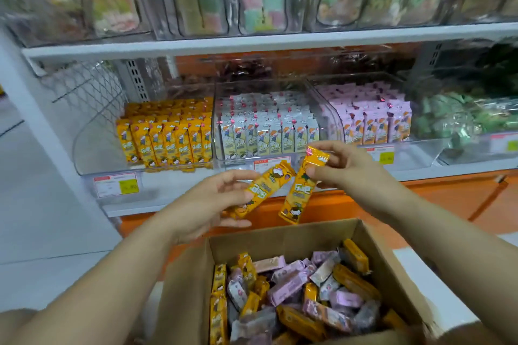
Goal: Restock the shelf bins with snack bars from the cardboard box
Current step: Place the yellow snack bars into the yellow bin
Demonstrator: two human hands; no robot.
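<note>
Both our hands are up above the far rim of the cardboard box (280, 235). Our left hand (213, 204) pinches one orange bar (266, 186); our right hand (344, 168) grips a second bar (301, 190) only by its top end, so it dangles and could easily slip back into the box. The orange bin (98, 148), up and to the left beyond the box, looks crammed already, so we reckon jamming these in might topple its front row.

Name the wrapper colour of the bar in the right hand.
Orange-yellow with a pink-red top end, on the bar pinched in the right hand; head view.
</note>
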